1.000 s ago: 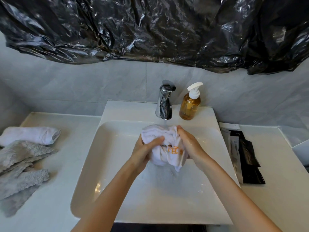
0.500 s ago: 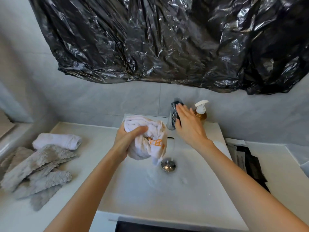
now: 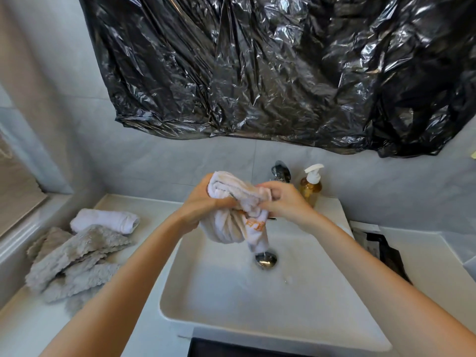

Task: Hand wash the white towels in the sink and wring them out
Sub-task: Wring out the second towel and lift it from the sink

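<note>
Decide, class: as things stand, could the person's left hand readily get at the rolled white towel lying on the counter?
Probably not yet. The left hand grips the wet towel over the sink; it must let go first. Otherwise nothing blocks the way to the rolled towel beside it.

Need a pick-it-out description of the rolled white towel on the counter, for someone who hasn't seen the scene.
Start at the white sink and look to the counter on its left, where cloths are piled. The rolled white towel lies at the back of that pile, nearest the wall. It is smooth, white and rolled; the gray cloths in front are fuzzy and flat.
</note>
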{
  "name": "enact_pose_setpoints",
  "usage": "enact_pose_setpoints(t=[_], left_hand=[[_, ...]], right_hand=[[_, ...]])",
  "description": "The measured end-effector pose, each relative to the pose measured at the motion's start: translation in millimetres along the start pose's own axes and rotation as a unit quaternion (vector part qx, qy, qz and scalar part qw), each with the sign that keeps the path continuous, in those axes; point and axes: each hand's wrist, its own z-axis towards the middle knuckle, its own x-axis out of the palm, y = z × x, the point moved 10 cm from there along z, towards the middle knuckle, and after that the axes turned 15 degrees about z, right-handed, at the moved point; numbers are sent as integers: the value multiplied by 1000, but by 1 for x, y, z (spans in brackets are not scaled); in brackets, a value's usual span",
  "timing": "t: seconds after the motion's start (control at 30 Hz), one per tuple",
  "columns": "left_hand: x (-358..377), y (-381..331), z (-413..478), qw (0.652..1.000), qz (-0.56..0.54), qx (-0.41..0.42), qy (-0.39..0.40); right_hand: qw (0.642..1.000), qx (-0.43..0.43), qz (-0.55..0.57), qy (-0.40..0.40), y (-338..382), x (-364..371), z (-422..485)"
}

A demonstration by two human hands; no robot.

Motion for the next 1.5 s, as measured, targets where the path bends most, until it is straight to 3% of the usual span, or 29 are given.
enact_pose_setpoints(t=[0.13, 0.3, 0.47, 0.63, 0.7, 0.77, 0.83, 0.97, 1.03, 1.1, 1.17, 1.27, 1.33, 1.4, 1.5], left_hand=[[-6, -2, -3, 998, 64, 5, 12], [7, -25, 1, 973, 226, 36, 29], [7, -53, 12, 964, 258, 58, 21], [-43, -85, 20, 961, 268, 35, -57], [-44, -92, 25, 951, 305, 39, 10], [-28, -93, 22, 921, 373, 48, 106], [-15, -89, 19, 901, 405, 49, 149], [-17, -81, 19, 904, 389, 35, 174], [-25, -79, 19, 926, 326, 25, 189], [-40, -79, 25, 967, 218, -8, 133], [-62, -81, 31, 985, 165, -50, 21], [-97, -109, 36, 941, 314, -39, -124], [-123, -137, 30, 917, 337, 2, -213], [-140, -140, 31, 935, 271, 16, -230], [-127, -107, 35, 940, 296, -39, -165]], right_hand=[[985, -118, -57, -111, 62, -31, 6], [960, -224, -85, -146, 144, -20, -2], [973, -189, 53, -119, 179, -14, 0], [962, -160, 189, -117, 191, -25, -1], [956, -139, 232, -116, 190, -24, 1], [948, -123, 277, -95, 191, -15, 4], [940, -112, 314, -68, 194, 0, 7], [908, -93, 408, -29, 197, 24, 14], [880, -93, 465, -7, 203, 31, 18], [850, -100, 517, 15, 217, 35, 21], [840, -105, 532, 24, 233, 37, 24], [826, -123, 547, 51, 257, 37, 18], [796, -136, 585, 79, 270, 34, 11], [760, -153, 623, 109, 287, 28, 4], [750, -196, 616, 138, 313, 15, 2]])
